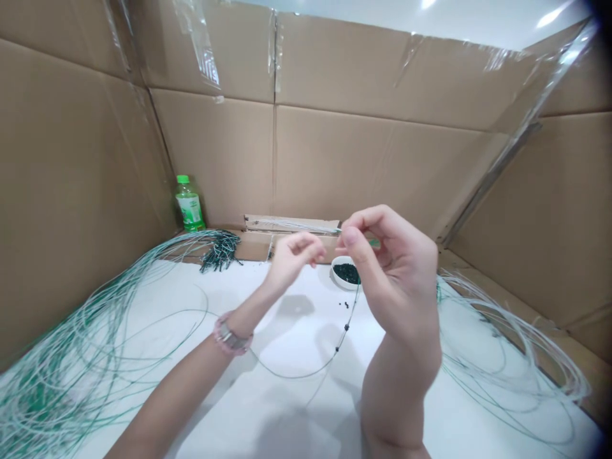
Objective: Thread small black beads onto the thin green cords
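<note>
My right hand [399, 274] is raised at centre right with thumb and forefinger pinched together. A thin green thread [313, 373] hangs down from it and loops left toward my left wrist, with small black beads [347, 327] strung on it. My left hand [295, 256], wearing a wristband, is a little further left, its fingers curled into a pinch; whatever lies between them is too small to make out. Behind the right fingers stands a white bowl [338, 282] of tiny black beads [346, 273], partly hidden by that hand. Fine whitish strands [296, 225] extend left from near the right fingertips.
A large tangle of green and white threads [81, 344] covers the left side, ending in a beaded bunch [220, 250]. More coiled threads [521, 338] lie at right. A green bottle [190, 205] stands in the back left corner. Cardboard walls [335, 153] surround the white tabletop [287, 421].
</note>
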